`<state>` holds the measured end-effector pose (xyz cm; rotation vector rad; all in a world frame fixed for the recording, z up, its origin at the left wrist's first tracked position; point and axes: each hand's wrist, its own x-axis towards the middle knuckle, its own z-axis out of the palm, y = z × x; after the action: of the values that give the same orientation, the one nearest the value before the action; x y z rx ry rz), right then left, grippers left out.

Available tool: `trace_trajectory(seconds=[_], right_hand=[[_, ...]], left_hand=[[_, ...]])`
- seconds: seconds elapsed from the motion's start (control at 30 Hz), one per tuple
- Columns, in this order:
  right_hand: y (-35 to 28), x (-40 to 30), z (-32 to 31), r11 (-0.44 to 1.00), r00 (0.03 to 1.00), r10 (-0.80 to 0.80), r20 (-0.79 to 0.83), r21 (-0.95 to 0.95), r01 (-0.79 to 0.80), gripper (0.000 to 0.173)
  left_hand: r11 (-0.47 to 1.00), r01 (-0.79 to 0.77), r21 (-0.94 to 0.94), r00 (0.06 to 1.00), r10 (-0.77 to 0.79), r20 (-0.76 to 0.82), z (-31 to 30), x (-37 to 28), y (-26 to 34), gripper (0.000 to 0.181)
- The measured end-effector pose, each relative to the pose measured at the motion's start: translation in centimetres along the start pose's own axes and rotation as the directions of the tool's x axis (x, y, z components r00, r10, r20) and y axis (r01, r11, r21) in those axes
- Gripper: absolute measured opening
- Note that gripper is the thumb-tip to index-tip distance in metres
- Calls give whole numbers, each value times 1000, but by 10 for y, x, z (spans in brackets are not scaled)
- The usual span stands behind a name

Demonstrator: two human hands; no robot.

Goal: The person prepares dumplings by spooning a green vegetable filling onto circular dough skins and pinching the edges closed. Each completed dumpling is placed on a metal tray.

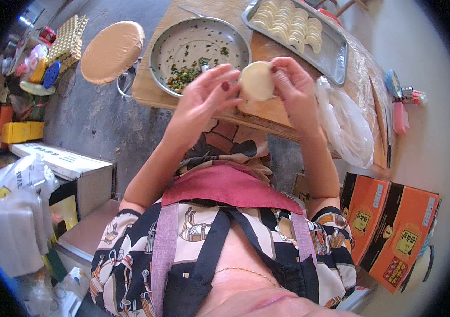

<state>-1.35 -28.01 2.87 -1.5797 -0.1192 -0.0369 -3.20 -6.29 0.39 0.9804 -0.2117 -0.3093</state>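
Note:
A round, pale dough wrapper (257, 81) hangs upright over the near edge of the wooden table, pinched at its right side by the fingers and thumb of my right hand (295, 89). My left hand (211, 89) is beside its left edge with fingers spread and slightly blurred; whether a fingertip touches the dough is unclear. Behind the left hand is a wide metal bowl (177, 43) with chopped green and orange filling (181, 78) heaped low on the left and scraps on its wall. A metal utensil (205, 64) rests in it, partly covered by my hand.
A metal tray (330, 65) at the back right bears rows of folded dumplings (286, 21). A clear plastic bag (345, 123) droops over the table's right edge, near a floured surface (367, 67). A round padded stool (113, 51) stands left; orange cartons (399, 230) sit low right.

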Motion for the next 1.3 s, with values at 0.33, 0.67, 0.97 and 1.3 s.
trace_trajectory(seconds=[0.33, 0.67, 0.97, 1.3], right_hand=[[17, -16, 67, 350, 779, -333, 531, -698, 625, 40], [26, 17, 72, 600, 807, -407, 429, -541, 590, 18], [25, 13, 42, 860, 957, -229, 179, -423, 285, 17], [41, -11, 72, 978, 979, 202, 7, 43, -202, 26]], left_hand=[[957, -227, -179, 895, 133, -425, -51, -26, 28, 29], [941, -145, -305, 872, -24, -489, -83, -45, 9, 35], [958, -153, -243, 866, 11, -500, -75, -43, 4, 32], [903, -211, -374, 858, -13, -514, -70, -44, 8, 33]])
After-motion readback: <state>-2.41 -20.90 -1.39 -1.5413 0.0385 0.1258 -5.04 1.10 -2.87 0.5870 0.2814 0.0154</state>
